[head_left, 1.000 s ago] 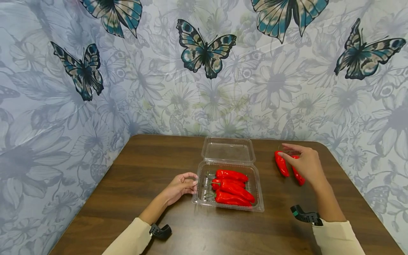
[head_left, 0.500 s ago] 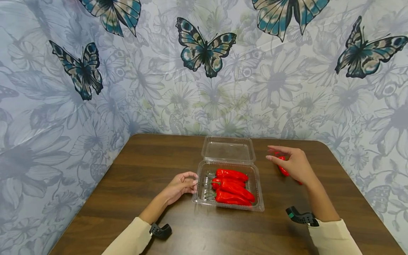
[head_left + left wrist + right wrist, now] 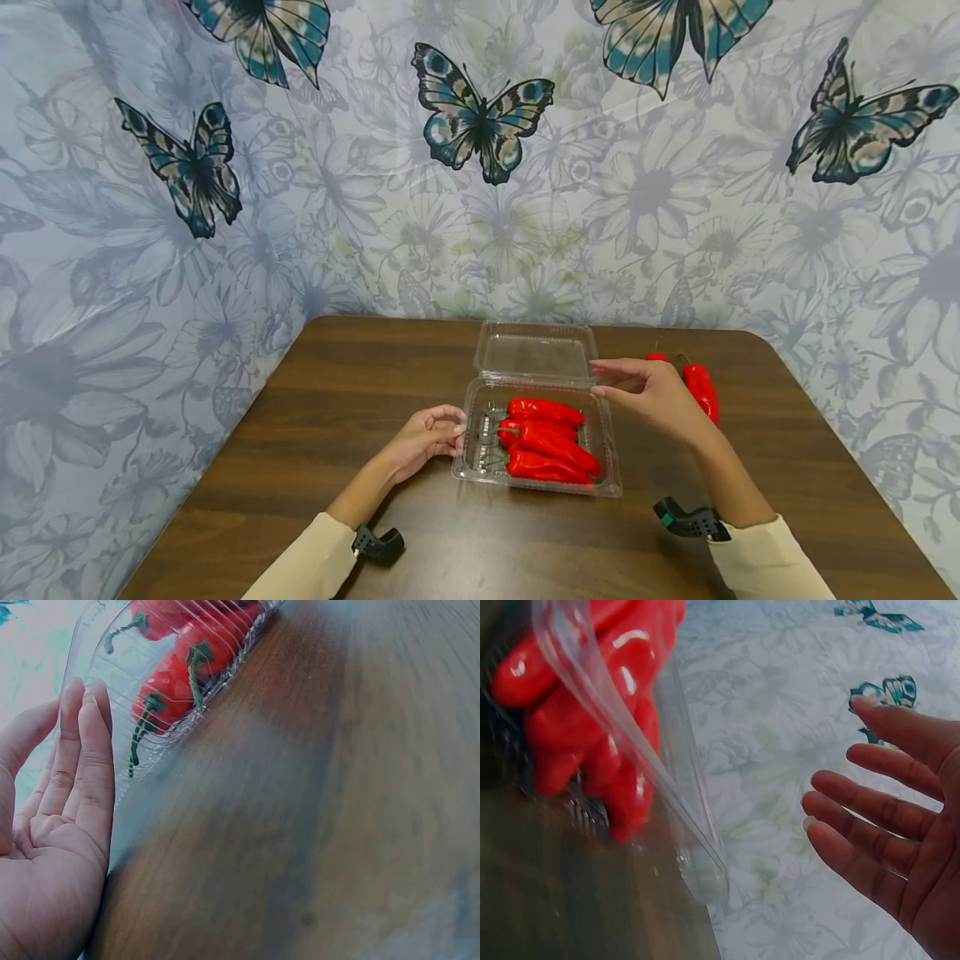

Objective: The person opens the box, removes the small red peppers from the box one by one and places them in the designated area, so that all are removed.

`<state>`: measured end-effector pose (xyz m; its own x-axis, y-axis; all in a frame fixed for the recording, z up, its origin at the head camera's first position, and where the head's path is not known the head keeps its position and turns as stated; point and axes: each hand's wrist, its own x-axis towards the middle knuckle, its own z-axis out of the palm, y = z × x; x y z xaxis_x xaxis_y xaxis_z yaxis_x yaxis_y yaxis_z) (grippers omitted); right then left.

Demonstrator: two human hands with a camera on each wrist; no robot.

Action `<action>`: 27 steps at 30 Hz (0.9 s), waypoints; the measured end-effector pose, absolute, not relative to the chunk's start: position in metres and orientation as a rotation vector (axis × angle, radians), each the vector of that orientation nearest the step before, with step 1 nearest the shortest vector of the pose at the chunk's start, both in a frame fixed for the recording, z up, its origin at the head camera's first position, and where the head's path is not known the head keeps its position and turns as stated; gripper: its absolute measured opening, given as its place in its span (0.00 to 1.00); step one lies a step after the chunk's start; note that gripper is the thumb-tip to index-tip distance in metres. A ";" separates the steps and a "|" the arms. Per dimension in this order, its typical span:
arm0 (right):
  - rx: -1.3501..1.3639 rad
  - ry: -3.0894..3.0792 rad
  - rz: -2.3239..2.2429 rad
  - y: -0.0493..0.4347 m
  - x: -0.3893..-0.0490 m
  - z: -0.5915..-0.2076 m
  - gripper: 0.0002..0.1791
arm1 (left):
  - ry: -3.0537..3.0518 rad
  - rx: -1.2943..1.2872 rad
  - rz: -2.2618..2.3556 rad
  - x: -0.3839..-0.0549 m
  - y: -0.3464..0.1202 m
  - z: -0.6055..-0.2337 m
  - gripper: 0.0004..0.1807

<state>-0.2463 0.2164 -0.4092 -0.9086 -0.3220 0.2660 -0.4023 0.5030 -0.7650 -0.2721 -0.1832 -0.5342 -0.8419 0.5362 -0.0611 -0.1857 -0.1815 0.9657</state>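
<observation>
A clear plastic clamshell container (image 3: pixel 609 467) stands on the table with its lid (image 3: pixel 536 350) folded back. Several glossy red peppers (image 3: pixel 551 446) with green stems lie side by side in its base. My left hand (image 3: pixel 427 437) pinches the container's left rim between thumb and fingertips. The right hand (image 3: pixel 648 396) hovers by the back right corner, near the hinge, fingers extended and nothing between them. Behind the right hand lie a red pepper (image 3: pixel 702 390) and another red pepper (image 3: pixel 657 356), mostly hidden by that hand.
The brown wooden table (image 3: pixel 337 375) ends at a wall hanging (image 3: pixel 360 208) printed with flowers and butterflies. A black band sits on each wrist, below the cream sleeves.
My right hand has moved left from over the two loose peppers to the container's back right corner, carrying nothing. The left hand and the container have stayed in place.
</observation>
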 end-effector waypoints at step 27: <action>1.158 -2.851 1.538 0.178 -0.246 -0.437 0.27 | 1.633 0.413 2.069 -0.272 -0.183 -0.533 0.09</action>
<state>-0.2464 0.1782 -0.4366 -0.7341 -0.6771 0.0502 -0.4139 0.3876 -0.8237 -0.2718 -0.1831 -0.5335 -0.8445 0.5330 -0.0520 -0.1745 -0.1821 0.9677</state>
